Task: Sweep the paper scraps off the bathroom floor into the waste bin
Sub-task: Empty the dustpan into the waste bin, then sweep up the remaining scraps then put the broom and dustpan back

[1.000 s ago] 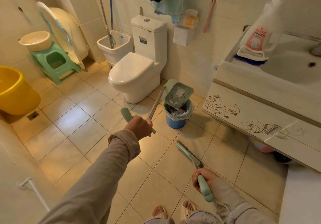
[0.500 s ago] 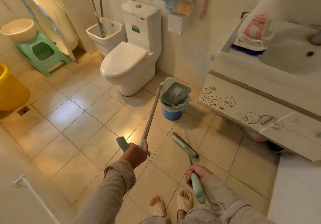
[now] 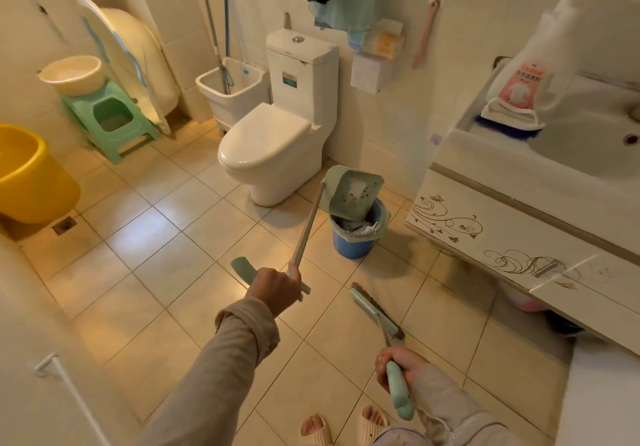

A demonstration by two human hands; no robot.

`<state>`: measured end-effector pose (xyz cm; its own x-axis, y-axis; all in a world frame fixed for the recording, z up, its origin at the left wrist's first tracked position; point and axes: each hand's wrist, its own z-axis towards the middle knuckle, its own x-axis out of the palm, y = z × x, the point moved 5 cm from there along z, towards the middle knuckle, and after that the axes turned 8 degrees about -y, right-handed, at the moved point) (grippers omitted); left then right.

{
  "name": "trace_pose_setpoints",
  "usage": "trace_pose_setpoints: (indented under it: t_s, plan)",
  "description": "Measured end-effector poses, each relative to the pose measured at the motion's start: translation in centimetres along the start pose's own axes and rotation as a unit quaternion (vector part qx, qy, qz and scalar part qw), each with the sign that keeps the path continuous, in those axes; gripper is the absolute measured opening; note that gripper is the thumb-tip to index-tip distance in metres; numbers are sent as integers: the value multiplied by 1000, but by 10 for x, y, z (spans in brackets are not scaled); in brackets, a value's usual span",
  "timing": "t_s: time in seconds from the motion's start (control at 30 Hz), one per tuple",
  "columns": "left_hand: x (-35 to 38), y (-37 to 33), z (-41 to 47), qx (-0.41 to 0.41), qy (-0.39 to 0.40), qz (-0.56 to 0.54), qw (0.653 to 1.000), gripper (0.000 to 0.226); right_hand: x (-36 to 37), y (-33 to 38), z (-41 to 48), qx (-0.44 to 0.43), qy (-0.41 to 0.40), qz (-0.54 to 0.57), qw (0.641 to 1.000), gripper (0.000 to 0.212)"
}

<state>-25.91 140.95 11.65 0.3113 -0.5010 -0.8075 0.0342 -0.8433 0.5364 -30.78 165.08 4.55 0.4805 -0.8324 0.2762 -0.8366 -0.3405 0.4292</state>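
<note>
My left hand (image 3: pixel 275 288) grips the long handle of a pale green dustpan (image 3: pixel 353 192), which is tipped steeply over the blue waste bin (image 3: pixel 353 243) beside the toilet. White paper scraps (image 3: pixel 360 229) lie inside the bin, and some pale residue clings to the pan's inner face. My right hand (image 3: pixel 398 364) holds the green handle of a broom (image 3: pixel 375 312), whose brush head rests on the tiles in front of my feet. No loose scraps show on the floor tiles.
A white toilet (image 3: pixel 273 137) stands just left of the bin, a vanity cabinet (image 3: pixel 502 234) with a sink to its right. A yellow tub (image 3: pixel 31 175), a green stool (image 3: pixel 110 123) with a basin and a mop sink (image 3: pixel 232 89) line the left and back.
The dustpan stays tipped over the bin, now a little more upright. My head view has shifted, and both hands keep their grips with little movement.
</note>
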Motion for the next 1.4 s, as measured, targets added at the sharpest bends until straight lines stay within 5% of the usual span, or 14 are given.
trace_pose_setpoints:
  t_s: [0.1, 0.23, 0.6, 0.87, 1.13, 1.4]
  plan:
    - [2, -5, 0, -38, -3, -46, 998, 47, 6, -1, 14, 86, -94, -21, 992, 36]
    - [0, 4, -9, -143, -26, -185, 972, 41, 6, -2, 24, 106, -121, -4, 987, 39]
    - [43, 50, -54, -455, 19, -506, 733, 34, 21, -14, 31, 139, -140, 86, 977, 37]
    - [81, 35, -91, -466, 151, -496, 717, 30, 32, -17, 35, 131, -153, 29, 979, 39]
    - [93, 39, -102, -445, 207, -520, 700, 36, 66, -21, 48, 124, -142, 100, 977, 36]
    - [91, 11, -111, -409, 211, -475, 750, 29, 54, 23, 31, 24, -87, 21, 996, 32]
